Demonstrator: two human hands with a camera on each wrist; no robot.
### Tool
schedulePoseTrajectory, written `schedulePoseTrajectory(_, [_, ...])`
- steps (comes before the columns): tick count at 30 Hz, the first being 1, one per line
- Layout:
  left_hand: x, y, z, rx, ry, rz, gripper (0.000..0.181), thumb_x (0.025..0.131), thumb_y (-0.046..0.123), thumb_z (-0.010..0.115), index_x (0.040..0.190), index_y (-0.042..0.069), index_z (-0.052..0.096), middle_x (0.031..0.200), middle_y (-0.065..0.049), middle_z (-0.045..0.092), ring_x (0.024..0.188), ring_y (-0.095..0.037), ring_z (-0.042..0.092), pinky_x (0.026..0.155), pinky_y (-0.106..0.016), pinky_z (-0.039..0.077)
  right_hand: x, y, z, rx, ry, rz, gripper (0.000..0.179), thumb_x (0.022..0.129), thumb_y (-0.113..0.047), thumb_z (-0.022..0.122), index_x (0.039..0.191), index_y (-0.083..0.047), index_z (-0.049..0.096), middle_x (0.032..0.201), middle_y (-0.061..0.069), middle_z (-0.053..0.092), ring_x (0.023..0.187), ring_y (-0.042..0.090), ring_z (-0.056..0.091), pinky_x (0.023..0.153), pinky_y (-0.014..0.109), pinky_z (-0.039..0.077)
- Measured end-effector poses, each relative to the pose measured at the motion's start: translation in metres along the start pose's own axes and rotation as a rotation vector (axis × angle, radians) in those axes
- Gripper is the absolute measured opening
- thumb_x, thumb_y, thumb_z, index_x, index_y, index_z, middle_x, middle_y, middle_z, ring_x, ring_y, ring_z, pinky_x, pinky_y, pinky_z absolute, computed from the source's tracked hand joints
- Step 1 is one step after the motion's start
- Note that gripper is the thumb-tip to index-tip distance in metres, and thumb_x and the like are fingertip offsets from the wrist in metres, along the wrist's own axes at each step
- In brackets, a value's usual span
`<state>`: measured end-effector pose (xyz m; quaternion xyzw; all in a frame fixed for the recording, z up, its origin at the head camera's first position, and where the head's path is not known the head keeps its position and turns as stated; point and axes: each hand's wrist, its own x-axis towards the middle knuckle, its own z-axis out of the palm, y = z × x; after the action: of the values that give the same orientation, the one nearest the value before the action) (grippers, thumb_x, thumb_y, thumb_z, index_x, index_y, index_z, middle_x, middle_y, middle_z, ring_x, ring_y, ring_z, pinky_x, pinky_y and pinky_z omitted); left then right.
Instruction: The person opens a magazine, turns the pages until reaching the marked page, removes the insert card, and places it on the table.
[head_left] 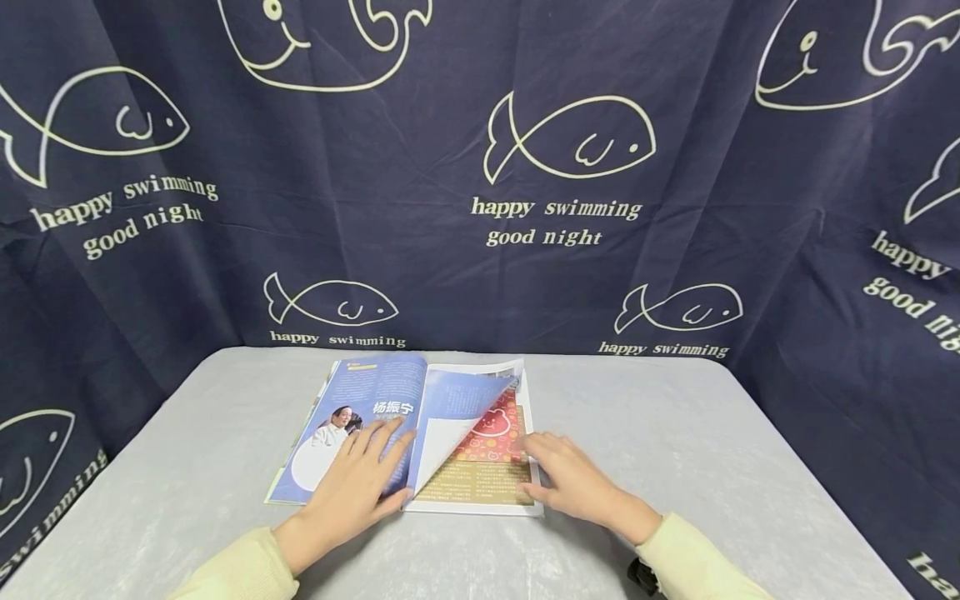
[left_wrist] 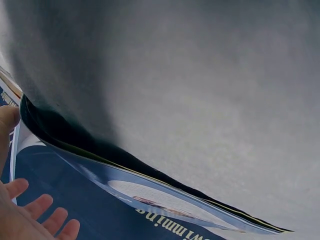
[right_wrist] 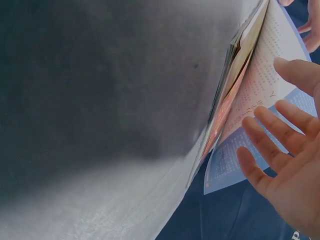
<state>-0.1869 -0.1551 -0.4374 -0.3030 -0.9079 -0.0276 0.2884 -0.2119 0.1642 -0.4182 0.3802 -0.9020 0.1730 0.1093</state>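
Note:
An open magazine (head_left: 352, 379) lies on the table, its left page blue with a picture of a person. My left hand (head_left: 356, 475) rests on that page beside the spine, fingers spread; the left wrist view catches its fingertips (left_wrist: 39, 206) over the page. One blue-and-white page (head_left: 457, 400) stands raised and curls across the right half. Partly beneath it is a flat red piece with a bear drawing (head_left: 491, 425), lying over a brown printed page (head_left: 480, 487). At the magazine's right edge is my right hand (head_left: 573, 479), its fingers extended and holding nothing in the right wrist view.
The table (head_left: 637, 400) has a light grey cover. Dark blue curtains (head_left: 435, 250) with white fish drawings and lettering stand behind it and along both sides. A small black object (head_left: 642, 575) sits under the right sleeve's cuff.

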Motion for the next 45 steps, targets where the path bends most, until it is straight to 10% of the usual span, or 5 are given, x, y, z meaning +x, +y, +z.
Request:
schedulePoseTrajectory(18, [0.001, -0.001, -0.001, -0.011, -0.018, 0.0, 0.073, 0.074, 0.043, 0.066, 0.135, 0.012, 0.042, 0.144, -0.018, 0.031, 0.128, -0.037, 0.032, 0.1, -0.052, 0.028, -0.001, -0.002, 0.003, -0.023, -0.092, -0.016, 0.043, 0.075, -0.028, 0.071, 0.113, -0.012, 0.057, 0.109, -0.002, 0.06, 0.103, 0.016, 0.054, 0.085, 0.035, 0.043])
schedulePoseTrajectory(45, [-0.001, 0.001, 0.004, -0.016, -0.043, 0.135, 0.045, 0.079, 0.024, 0.057, 0.123, 0.028, 0.056, 0.146, -0.014, 0.032, 0.132, -0.04, 0.029, 0.1, -0.058, 0.021, 0.012, 0.014, 0.001, -0.02, -0.016, -0.001, 0.041, 0.076, -0.023, 0.07, 0.112, -0.008, 0.056, 0.112, 0.006, 0.061, 0.102, 0.02, 0.055, 0.084, 0.04, 0.044])
